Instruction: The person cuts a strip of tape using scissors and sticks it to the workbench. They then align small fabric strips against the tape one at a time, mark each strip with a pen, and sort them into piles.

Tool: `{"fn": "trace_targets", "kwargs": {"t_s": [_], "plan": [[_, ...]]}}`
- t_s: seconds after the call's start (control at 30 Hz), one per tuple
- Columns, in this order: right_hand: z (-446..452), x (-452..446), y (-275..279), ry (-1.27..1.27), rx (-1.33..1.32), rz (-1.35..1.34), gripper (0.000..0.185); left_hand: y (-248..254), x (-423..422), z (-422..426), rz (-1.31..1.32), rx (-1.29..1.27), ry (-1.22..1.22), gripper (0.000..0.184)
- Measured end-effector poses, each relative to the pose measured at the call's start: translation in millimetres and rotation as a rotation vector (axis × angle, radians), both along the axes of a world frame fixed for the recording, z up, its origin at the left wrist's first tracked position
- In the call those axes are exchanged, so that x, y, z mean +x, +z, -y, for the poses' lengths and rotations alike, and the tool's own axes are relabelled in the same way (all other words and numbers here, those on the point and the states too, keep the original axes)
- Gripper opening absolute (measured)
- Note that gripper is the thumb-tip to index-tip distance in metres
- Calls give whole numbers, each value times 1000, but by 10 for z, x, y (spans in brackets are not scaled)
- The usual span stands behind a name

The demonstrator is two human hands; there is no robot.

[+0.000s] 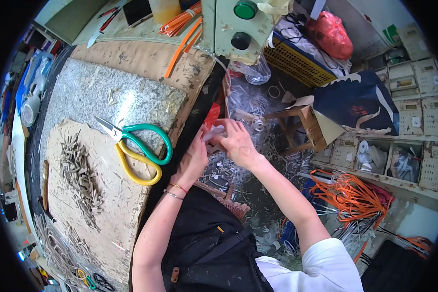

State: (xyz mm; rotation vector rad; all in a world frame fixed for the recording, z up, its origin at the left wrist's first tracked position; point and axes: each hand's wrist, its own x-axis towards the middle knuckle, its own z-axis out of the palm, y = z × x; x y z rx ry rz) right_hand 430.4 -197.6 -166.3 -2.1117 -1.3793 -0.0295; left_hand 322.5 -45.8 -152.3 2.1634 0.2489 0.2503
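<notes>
Just past the table's right edge, my left hand (pixel 194 155) and my right hand (pixel 236 143) are close together. Thin, whitish, crumpled material (pixel 215 133), which looks like plastic film, is pinched between the fingers of both; its exact kind is unclear. Red plastic (pixel 211 116) shows right behind the fingertips. On the table, left of my hands, lie scissors (pixel 134 145) with one green and one yellow handle, blades slightly apart. Beyond them is a pile of short grey-brown pieces (pixel 80 177) on a cardboard sheet (pixel 124 204).
A speckled stone slab (pixel 146 92) lies on the table beside orange strips (pixel 182 46). A control box (pixel 238 29) stands at the back. To the right are a wooden stool (pixel 309 129), a dark bag (pixel 357 102), a yellow crate (pixel 297 61) and bundled orange straps (pixel 350 194). Scraps litter the floor.
</notes>
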Motion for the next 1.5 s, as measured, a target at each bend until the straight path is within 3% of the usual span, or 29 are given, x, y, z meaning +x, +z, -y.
{"fn": "trace_targets", "kwargs": {"t_s": [0.23, 0.43, 0.57, 0.77, 0.97, 1.07, 1.27, 1.37, 1.43, 1.5], "plan": [[-192, -210, -143, -97, -243, 96, 23, 60, -113, -33, -42, 87, 14, 38], [-168, -259, -192, -116, -202, 209, 26, 127, -104, -8, -41, 108, 20, 39], [-82, -154, -191, -72, -170, 147, 23, 51, -87, -14, -1, 128, 18, 38], [-63, -101, -49, 27, -468, 127, 16, 57, -64, 43, -56, 55, 19, 33], [-141, -180, -47, -7, -579, 181, 14, -31, -109, 38, -101, 75, 21, 31], [-178, -202, -107, -27, -553, 136, 14, -32, -125, 41, -75, 39, 34, 29], [-138, -286, -339, -166, -119, 59, 21, 2, -96, 37, -22, 68, 53, 23], [10, -275, 73, -178, 32, 141, 13, -102, -76, 14, -19, 72, 98, 25], [158, -235, 321, -258, 130, 29, 17, -126, -46, 53, 4, 20, 105, 28], [356, -163, 501, -360, 201, -129, 8, -132, -35, 91, -27, -73, 89, 38]]}}
